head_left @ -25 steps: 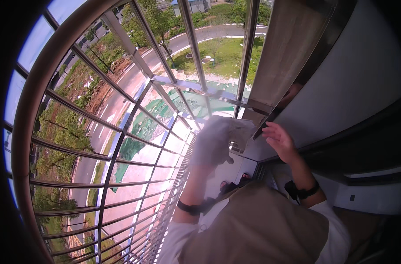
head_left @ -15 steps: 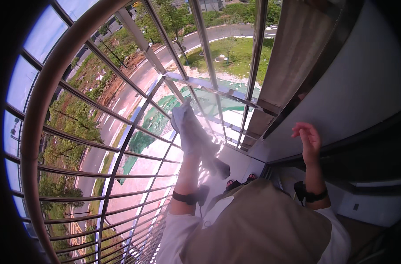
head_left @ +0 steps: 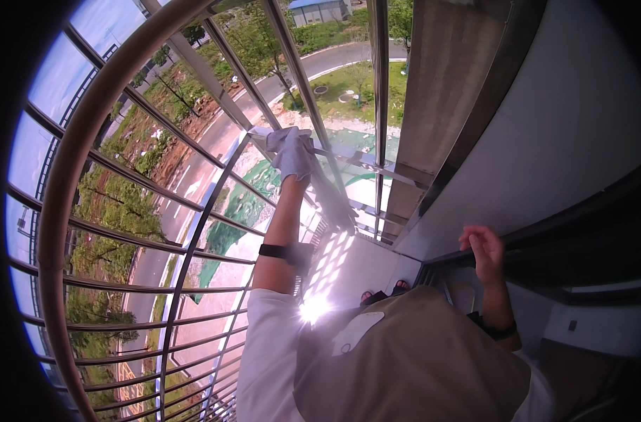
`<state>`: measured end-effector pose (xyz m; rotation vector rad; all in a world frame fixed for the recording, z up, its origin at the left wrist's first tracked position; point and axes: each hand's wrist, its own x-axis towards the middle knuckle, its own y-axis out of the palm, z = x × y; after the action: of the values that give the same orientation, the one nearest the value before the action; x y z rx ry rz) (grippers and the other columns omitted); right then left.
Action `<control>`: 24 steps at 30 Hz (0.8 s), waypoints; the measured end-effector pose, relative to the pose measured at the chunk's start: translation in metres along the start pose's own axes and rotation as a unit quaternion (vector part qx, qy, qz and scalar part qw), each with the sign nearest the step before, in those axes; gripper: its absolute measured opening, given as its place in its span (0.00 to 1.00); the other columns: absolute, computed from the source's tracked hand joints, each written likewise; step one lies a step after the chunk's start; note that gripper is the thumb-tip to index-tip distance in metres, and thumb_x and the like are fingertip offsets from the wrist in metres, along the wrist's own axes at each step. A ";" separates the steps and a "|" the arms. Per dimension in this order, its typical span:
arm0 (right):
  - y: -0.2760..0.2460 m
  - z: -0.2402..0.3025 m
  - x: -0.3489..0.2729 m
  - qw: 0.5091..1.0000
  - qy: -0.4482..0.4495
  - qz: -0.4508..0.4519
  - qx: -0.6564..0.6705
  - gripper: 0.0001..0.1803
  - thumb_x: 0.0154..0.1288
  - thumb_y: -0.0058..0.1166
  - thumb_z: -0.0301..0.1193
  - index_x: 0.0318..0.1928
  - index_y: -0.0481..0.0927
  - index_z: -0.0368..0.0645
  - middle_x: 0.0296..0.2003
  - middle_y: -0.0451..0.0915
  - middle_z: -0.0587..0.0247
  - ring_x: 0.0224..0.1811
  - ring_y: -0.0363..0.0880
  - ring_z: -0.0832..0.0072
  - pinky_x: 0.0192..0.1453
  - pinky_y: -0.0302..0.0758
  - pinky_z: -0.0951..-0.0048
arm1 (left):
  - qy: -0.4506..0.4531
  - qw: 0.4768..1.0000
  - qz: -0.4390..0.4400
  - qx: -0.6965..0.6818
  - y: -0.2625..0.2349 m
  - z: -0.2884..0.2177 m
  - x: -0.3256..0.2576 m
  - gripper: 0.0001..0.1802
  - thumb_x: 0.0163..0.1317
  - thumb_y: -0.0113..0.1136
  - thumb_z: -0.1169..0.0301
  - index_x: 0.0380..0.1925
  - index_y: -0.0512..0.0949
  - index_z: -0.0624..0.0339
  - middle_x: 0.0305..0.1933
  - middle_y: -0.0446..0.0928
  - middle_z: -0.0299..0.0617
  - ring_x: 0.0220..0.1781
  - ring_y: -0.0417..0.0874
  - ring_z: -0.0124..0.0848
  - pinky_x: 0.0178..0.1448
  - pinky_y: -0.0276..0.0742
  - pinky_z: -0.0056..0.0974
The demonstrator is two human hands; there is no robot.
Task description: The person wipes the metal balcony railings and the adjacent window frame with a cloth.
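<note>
My left hand (head_left: 292, 163) reaches forward to the metal railing and is wrapped in a pale grey cloth (head_left: 294, 146). The cloth covers its fingers, and a loose length seems to hang below the wrist. Hand and cloth press on the flat crossbar (head_left: 327, 152), close to the corner where it meets an upright post. Off to the right, my right hand (head_left: 485, 252) is raised in the air near the white wall panel. Nothing is in it; its fingers are loosely bent and apart.
Metal bars with a thick brown handrail (head_left: 51, 197) curve round the left and front. A brownish post (head_left: 443, 77) and white wall panel (head_left: 517, 133) stand on the right. Sunlight falls on the pale floor (head_left: 377, 264) by my feet. Trees, road and grass lie far below.
My left hand has moved forward and up with the cloth, onto the crossbar by the corner. My right hand has dropped slightly. The view has shifted a little.
</note>
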<state>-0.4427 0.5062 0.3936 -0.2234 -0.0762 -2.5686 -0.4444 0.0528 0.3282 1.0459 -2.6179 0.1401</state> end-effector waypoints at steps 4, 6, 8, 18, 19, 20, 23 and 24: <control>-0.010 -0.005 -0.007 0.999 0.028 -0.024 -0.003 0.08 0.61 0.42 0.26 0.39 0.71 0.36 0.28 0.73 0.63 0.26 0.69 0.82 0.34 0.68 0.81 | 0.272 0.876 -0.034 0.396 0.034 -0.027 -0.022 0.06 0.54 0.46 0.71 0.23 0.69 0.59 0.23 0.68 0.38 0.27 0.68 0.32 0.30 0.64 0.33; -0.010 -0.008 -0.008 0.999 0.028 -0.007 0.015 0.08 0.61 0.41 0.26 0.39 0.71 0.36 0.28 0.73 0.64 0.27 0.69 0.82 0.34 0.68 0.81 | 0.359 0.820 -0.051 0.443 0.036 -0.036 -0.032 0.07 0.54 0.45 0.71 0.21 0.70 0.61 0.24 0.69 0.39 0.28 0.69 0.34 0.31 0.65 0.35; -0.004 -0.005 -0.008 0.999 0.033 0.005 0.021 0.08 0.61 0.41 0.25 0.39 0.71 0.36 0.28 0.73 0.63 0.27 0.69 0.82 0.34 0.68 0.82 | 0.195 0.943 -0.039 0.268 0.037 -0.041 -0.041 0.11 0.57 0.41 0.67 0.26 0.71 0.61 0.28 0.72 0.41 0.30 0.72 0.35 0.33 0.68 0.36; 0.024 -0.026 0.021 0.989 0.081 0.105 0.059 0.09 0.61 0.42 0.27 0.40 0.71 0.37 0.30 0.73 0.63 0.30 0.70 0.81 0.37 0.69 0.80 | -0.088 0.980 -0.032 -0.175 0.039 -0.143 -0.115 0.10 0.53 0.48 0.71 0.28 0.74 0.68 0.28 0.75 0.40 0.25 0.73 0.30 0.30 0.70 0.31; 0.031 -0.032 0.027 0.983 0.109 0.133 0.070 0.09 0.61 0.42 0.28 0.40 0.71 0.38 0.31 0.73 0.64 0.32 0.71 0.81 0.38 0.69 0.79 | 0.007 0.998 0.005 -0.059 0.034 -0.149 -0.119 0.10 0.52 0.49 0.71 0.28 0.73 0.69 0.28 0.74 0.40 0.26 0.73 0.31 0.32 0.71 0.31; 0.037 -0.039 0.033 0.982 0.106 0.140 0.070 0.09 0.61 0.42 0.28 0.40 0.71 0.38 0.31 0.73 0.64 0.32 0.71 0.81 0.38 0.69 0.79 | -0.042 0.960 0.070 -0.266 0.026 -0.141 -0.125 0.16 0.56 0.45 0.65 0.39 0.69 0.65 0.38 0.71 0.42 0.38 0.72 0.33 0.43 0.68 0.35; 0.069 -0.076 0.053 0.950 0.220 0.174 0.137 0.11 0.61 0.43 0.29 0.43 0.70 0.39 0.36 0.73 0.63 0.39 0.71 0.80 0.44 0.68 0.76 | -0.130 0.973 0.139 -0.130 0.034 -0.166 -0.138 0.23 0.58 0.43 0.59 0.49 0.64 0.63 0.49 0.67 0.45 0.50 0.70 0.35 0.55 0.66 0.39; 0.082 -0.093 0.058 0.937 0.241 0.181 0.178 0.13 0.62 0.42 0.31 0.45 0.68 0.39 0.38 0.73 0.64 0.43 0.69 0.80 0.45 0.68 0.76 | -0.128 0.980 0.154 0.018 0.037 -0.163 -0.141 0.23 0.57 0.45 0.61 0.49 0.64 0.64 0.48 0.67 0.45 0.50 0.70 0.35 0.55 0.66 0.38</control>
<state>-0.4600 0.3970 0.3131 0.4851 -0.2851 -2.1251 -0.3321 0.2053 0.4373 0.7019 -3.0092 0.1300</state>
